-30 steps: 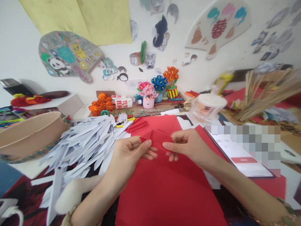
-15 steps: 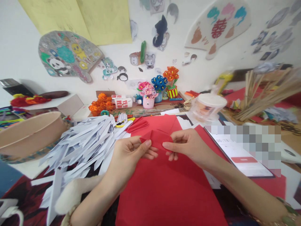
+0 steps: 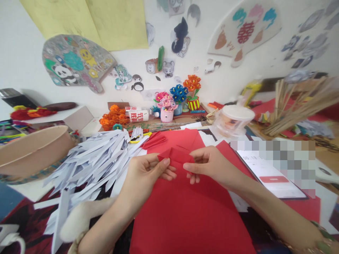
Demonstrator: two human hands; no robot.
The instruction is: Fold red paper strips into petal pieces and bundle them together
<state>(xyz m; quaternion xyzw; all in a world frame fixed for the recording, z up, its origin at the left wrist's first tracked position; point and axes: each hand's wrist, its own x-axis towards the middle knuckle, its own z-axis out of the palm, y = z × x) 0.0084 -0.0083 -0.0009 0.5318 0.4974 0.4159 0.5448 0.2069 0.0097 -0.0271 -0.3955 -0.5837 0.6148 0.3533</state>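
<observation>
Between my hands is a small folded piece of red paper (image 3: 176, 156), with creases and a pointed left end. My left hand (image 3: 152, 167) pinches its left side between thumb and fingers. The right side is gripped by my right hand (image 3: 203, 163), thumb on the near face and fingertips behind. Below both hands lies a large red sheet (image 3: 185, 215). Just beyond them, several folded red paper pieces (image 3: 155, 140) rest on more red paper (image 3: 194, 137). What the fingers do behind the paper is partly hidden.
At left lies a heap of folded white paper strips (image 3: 92, 158) beside a beige basket (image 3: 34, 144). A phone (image 3: 272, 176) showing a timer lies at right. Flower pots (image 3: 166, 114), a lidded plastic cup (image 3: 235, 118) and thin wooden sticks (image 3: 288, 109) stand toward the back.
Both hands keep hold of the folded red paper in nearly the same place. The right fingertips have shifted slightly.
</observation>
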